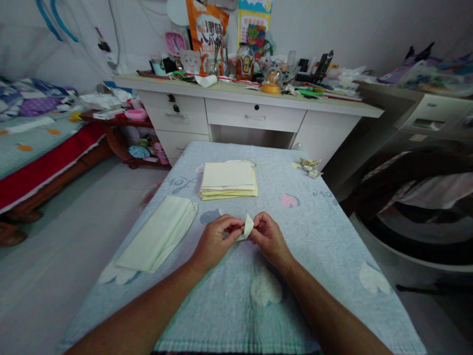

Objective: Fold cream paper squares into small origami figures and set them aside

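Observation:
Between my two hands, over the middle of the cloth-covered table [314, 276], is a small piece of folded pale paper [249, 226] with a pointed corner standing up. My left hand [220, 239] pinches its left side between thumb and fingers. On the right side, my right hand [269, 238] grips it the same way, fingers closed. Beyond the hands lies a stack of cream and yellow paper sheets [229, 175]. To the left of my left hand rests a long folded pale green paper [158, 231].
Small folded paper shapes [311, 166] sit at the table's far right corner. Behind stands a white desk [254, 116] crowded with jars, a pink clock [175, 43] and an orange bag [207, 34]. A washing machine [421, 187] is at right, a bed [44, 143] at left.

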The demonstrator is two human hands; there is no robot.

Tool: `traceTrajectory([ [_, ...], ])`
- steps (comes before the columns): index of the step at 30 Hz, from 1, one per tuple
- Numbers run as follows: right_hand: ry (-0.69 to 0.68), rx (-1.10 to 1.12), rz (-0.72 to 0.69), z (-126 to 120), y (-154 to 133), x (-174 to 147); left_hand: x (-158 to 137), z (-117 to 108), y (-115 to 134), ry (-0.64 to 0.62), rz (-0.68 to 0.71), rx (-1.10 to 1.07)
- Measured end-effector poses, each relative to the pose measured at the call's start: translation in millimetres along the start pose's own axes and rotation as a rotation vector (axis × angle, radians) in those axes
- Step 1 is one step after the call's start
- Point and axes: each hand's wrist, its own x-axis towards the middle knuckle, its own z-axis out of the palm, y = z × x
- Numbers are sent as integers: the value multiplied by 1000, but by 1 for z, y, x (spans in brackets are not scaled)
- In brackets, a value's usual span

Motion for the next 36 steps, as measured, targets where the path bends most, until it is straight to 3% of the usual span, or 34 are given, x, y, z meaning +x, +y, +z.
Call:
traceTrajectory([
  [9,-9,-27,17,0,0,1,0,6,-11,2,-148,-246],
  [16,-74,-113,-60,-2,-7,-2,1,1,-6,54,15,-2],
  [22,-100,30,52,-3,-7,-2,0,-2,3,20,137,112],
  [30,-55,100,78,-6,-8,-2,-2,1,1,-18,101,-19],
  [36,-35,128,74,-7,-7,-2,-1,0,1,-3,96,16],
])
